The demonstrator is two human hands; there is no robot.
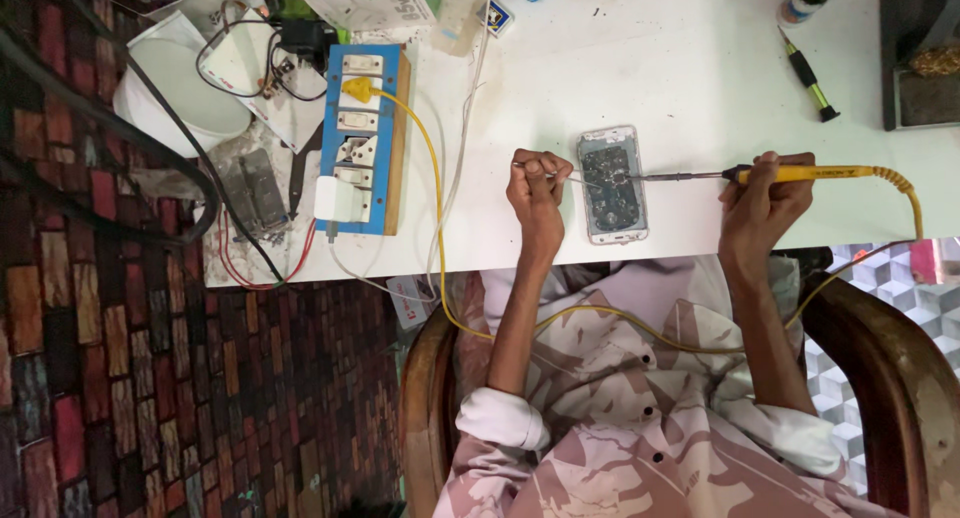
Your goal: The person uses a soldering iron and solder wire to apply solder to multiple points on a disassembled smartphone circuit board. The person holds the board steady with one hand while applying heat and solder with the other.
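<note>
An opened phone (611,184) with its back removed lies on the white table (660,68) near the front edge. My left hand (538,190) is closed on thin metal tweezers (578,177) whose tips reach onto the phone's board. My right hand (760,200) grips a yellow-handled soldering iron (800,174); its metal tip points left and touches the phone's inside at about the same spot as the tweezers. The iron's yellow cable (436,188) loops across my lap to a plug in the power strip.
A blue and wood power strip (362,138) with switches and plugs lies at the left, with tangled wires. A white bowl (172,90) stands beyond it. A green-tipped screwdriver (812,78) and a small bottle (806,0) lie far right. A dark tray (922,58) sits at the right edge.
</note>
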